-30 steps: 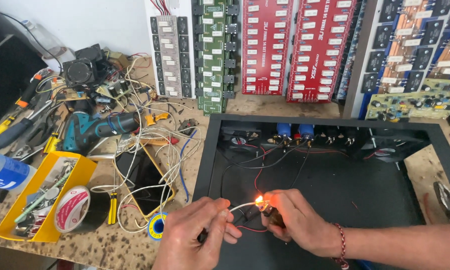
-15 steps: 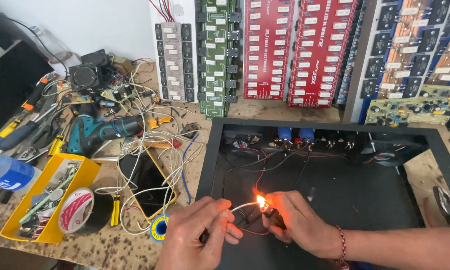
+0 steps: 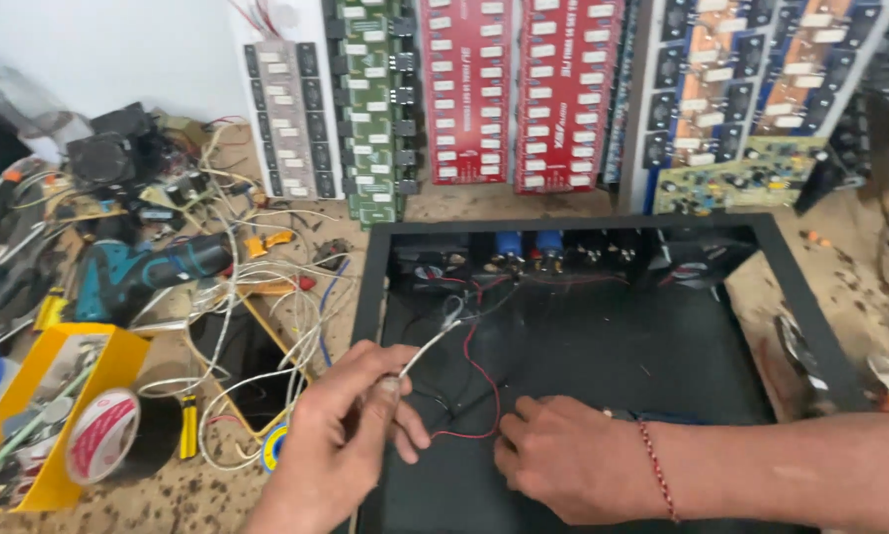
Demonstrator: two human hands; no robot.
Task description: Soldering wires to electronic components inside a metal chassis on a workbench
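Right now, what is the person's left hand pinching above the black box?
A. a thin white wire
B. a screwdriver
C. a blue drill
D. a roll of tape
A: the left hand pinches a thin white wire between its fingers over the open black box; the roll of tape and the blue drill lie untouched on the table off to the left.

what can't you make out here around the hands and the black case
- Head view: whatever the right hand holds, if anything; its fingers curl down over it.
- Head view: the lower end of the white wire, hidden inside the left hand.
- Head view: the near edge of the black case, cut off by the frame's bottom edge.
- Head view: the yellow tray contents, too small and partly cut off.
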